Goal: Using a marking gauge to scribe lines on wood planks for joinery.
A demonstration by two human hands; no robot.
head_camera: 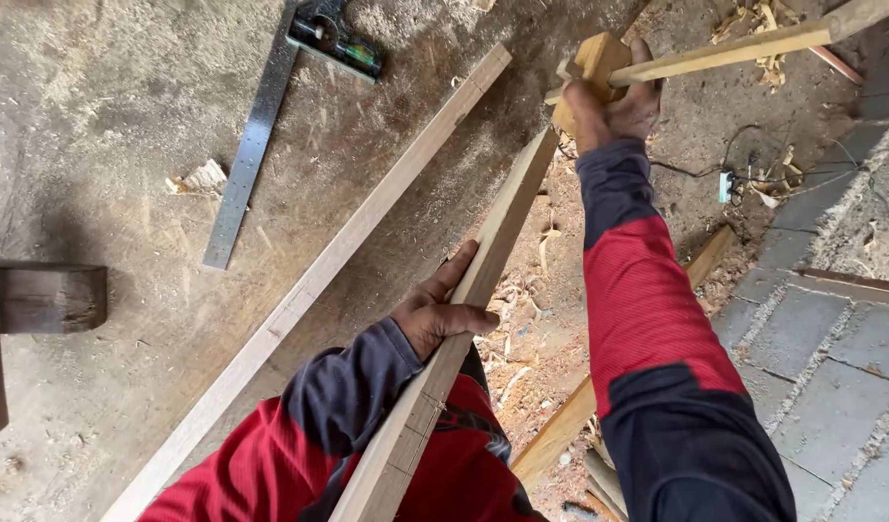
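My left hand (439,311) grips the middle of a long pale wooden bar (497,232) that runs from my chest up toward the far end. At that far end my right hand (613,106) clasps the joint where the bar meets a second, thinner wooden bar (744,46) running off to the upper right. A small wooden block (597,56) sticks up at the joint above my fingers. Notches are cut into the bar near my body. Both sleeves are red and dark blue.
A second long wooden strip (319,275) lies on the dusty workbench (96,126). A metal combination square (261,126) lies on the bench at the back. A dark wooden block (43,298) sits at left. Wood shavings, a cable and offcuts litter the ground; grey paving at right.
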